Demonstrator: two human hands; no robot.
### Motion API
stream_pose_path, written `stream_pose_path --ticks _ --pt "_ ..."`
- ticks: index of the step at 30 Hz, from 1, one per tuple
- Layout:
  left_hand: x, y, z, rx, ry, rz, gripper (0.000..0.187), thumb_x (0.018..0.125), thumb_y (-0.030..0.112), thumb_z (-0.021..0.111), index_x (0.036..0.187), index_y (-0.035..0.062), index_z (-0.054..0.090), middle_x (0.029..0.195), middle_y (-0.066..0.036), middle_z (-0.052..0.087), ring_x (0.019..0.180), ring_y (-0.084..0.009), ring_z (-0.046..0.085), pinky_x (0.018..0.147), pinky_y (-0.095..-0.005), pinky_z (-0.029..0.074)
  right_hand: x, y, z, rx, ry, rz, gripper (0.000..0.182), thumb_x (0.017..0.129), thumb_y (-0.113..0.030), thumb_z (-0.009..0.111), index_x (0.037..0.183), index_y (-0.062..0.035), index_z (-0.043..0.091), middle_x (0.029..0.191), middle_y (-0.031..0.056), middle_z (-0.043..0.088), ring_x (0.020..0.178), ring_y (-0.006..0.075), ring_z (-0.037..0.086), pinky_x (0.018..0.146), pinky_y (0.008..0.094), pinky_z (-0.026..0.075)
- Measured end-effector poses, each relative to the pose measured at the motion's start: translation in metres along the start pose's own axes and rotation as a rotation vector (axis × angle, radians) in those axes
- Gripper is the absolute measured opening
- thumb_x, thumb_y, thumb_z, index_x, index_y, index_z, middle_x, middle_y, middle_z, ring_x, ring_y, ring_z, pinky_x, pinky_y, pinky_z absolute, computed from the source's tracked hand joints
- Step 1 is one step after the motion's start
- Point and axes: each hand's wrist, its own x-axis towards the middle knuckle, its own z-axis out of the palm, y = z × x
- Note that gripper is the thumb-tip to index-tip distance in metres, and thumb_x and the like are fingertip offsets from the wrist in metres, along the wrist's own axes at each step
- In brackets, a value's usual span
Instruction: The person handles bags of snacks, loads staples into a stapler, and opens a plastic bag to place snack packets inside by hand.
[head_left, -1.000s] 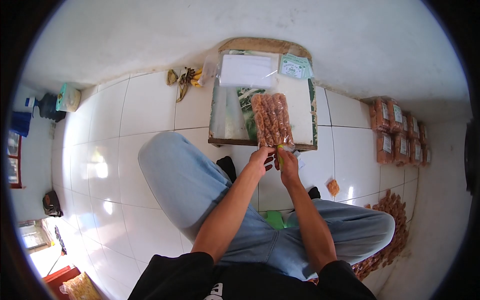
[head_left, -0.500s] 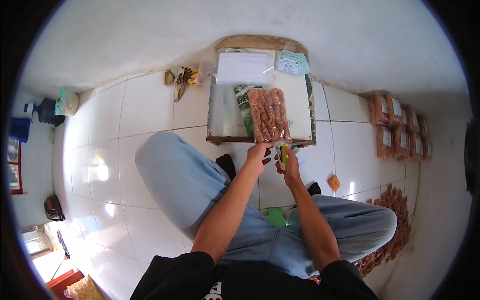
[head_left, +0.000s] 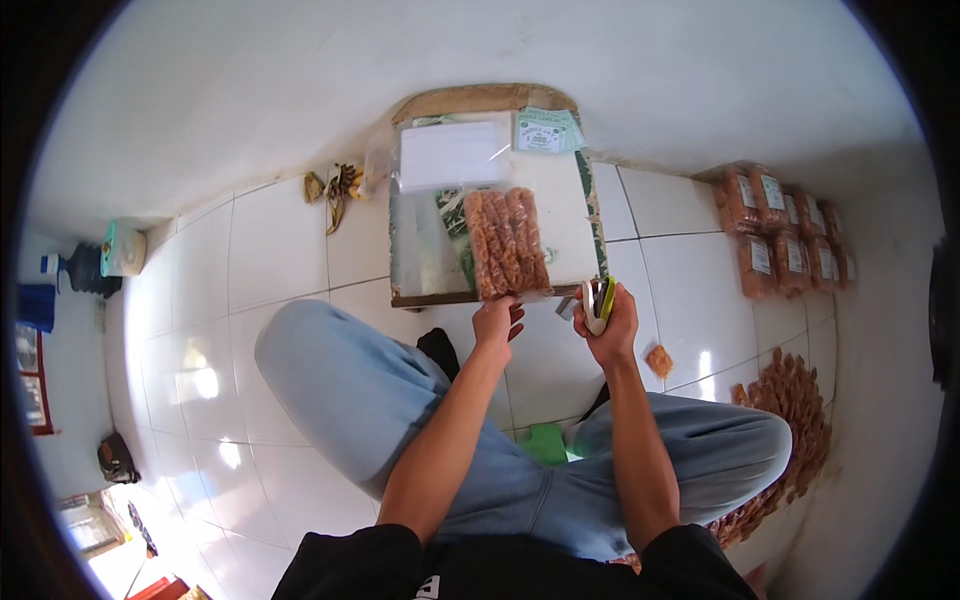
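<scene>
A clear plastic bag of reddish-brown snacks [head_left: 506, 243] lies on the low table [head_left: 567, 220], its near end at the front edge. My left hand [head_left: 495, 324] is closed on that near end, with some fingers under it. In my right hand [head_left: 617, 325] is a stapler [head_left: 598, 305] with a white and a yellow-green side, held just right of the bag and apart from it. Behind the bag lie a stack of white sheets in plastic [head_left: 453, 156] and green-printed labels [head_left: 546, 133].
Labelled packs of snacks [head_left: 770, 235] stand stacked at right on the tiled floor. Many loose snack packets [head_left: 790, 430] are heaped by my right knee, and one small packet [head_left: 658, 360] lies alone. Bananas [head_left: 345, 184] sit left of the table. A green object [head_left: 546, 443] lies between my legs.
My right hand has drawn the stapler away from the bag's near end, to the right. My left hand stays at the bag. The whole view has shifted slightly.
</scene>
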Motion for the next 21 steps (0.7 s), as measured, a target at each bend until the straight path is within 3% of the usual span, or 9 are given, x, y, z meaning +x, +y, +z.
stream_pose_path --ticks 2,4,8,9,11,15,21 --pt "-0.005 0.002 0.003 0.039 0.056 -0.04 0.022 0.086 0.016 0.059 0.107 0.0085 0.059 0.098 -0.004 0.066 0.088 -0.0181 0.063 0.073 -0.0346 0.051 0.001 -0.014 0.003 -0.096 -0.058 -0.098 0.033 0.09 -0.035 0.039 0.099 -0.0069 0.054 0.08 0.0135 0.058 0.059 0.0191 0.051 0.045 0.03 0.035" --pt "-0.006 0.001 0.002 0.066 0.033 -0.061 0.023 0.087 0.021 0.058 0.107 0.0091 0.058 0.099 -0.003 0.066 0.09 -0.0177 0.063 0.074 -0.0345 0.051 -0.007 -0.035 0.016 -0.121 -0.073 -0.136 0.029 0.086 -0.027 0.042 0.1 -0.0047 0.054 0.08 0.0137 0.057 0.064 0.0182 0.051 0.047 0.0293 0.038" --pt "-0.004 -0.007 0.001 0.027 -0.048 -0.104 0.026 0.089 0.032 0.058 0.104 0.0107 0.057 0.097 0.0 0.066 0.089 -0.015 0.06 0.077 -0.0358 0.048 -0.024 -0.068 0.043 -0.259 -0.098 -0.22 0.028 0.088 -0.013 0.051 0.112 0.0011 0.055 0.084 0.0111 0.059 0.071 0.0175 0.056 0.054 0.0299 0.046" --pt "-0.008 -0.005 0.004 0.008 -0.054 -0.1 0.033 0.089 0.033 0.057 0.113 0.0101 0.053 0.107 -0.003 0.063 0.098 -0.0184 0.058 0.084 -0.0374 0.046 -0.029 -0.075 0.051 -0.272 -0.099 -0.238 0.029 0.089 -0.009 0.055 0.116 0.0024 0.055 0.087 0.0093 0.06 0.072 0.0168 0.058 0.057 0.0301 0.047" --pt "-0.011 -0.008 0.005 -0.013 -0.096 -0.074 0.046 0.09 0.032 0.054 0.129 0.0092 0.043 0.122 -0.007 0.056 0.111 -0.024 0.053 0.095 -0.0408 0.043 -0.037 -0.085 0.062 -0.297 -0.094 -0.296 0.031 0.089 -0.009 0.058 0.118 0.0026 0.055 0.089 0.0094 0.061 0.074 0.0165 0.06 0.059 0.0293 0.048" --pt "-0.016 -0.011 0.005 -0.05 -0.127 -0.06 0.045 0.09 0.029 0.051 0.128 0.0081 0.042 0.125 -0.009 0.053 0.114 -0.0252 0.052 0.098 -0.0417 0.041 -0.049 -0.102 0.072 -0.307 -0.099 -0.386 0.039 0.088 -0.01 0.067 0.123 0.0017 0.055 0.096 0.009 0.062 0.081 0.0147 0.061 0.069 0.0273 0.051" --pt "-0.016 -0.016 0.0 -0.061 -0.218 -0.053 0.05 0.087 0.028 0.054 0.128 0.0034 0.038 0.132 -0.013 0.046 0.115 -0.027 0.05 0.097 -0.0435 0.042 -0.062 -0.118 0.078 -0.321 -0.077 -0.466 0.038 0.087 -0.007 0.068 0.122 0.0004 0.057 0.1 0.0095 0.063 0.089 0.0135 0.061 0.078 0.0267 0.052"
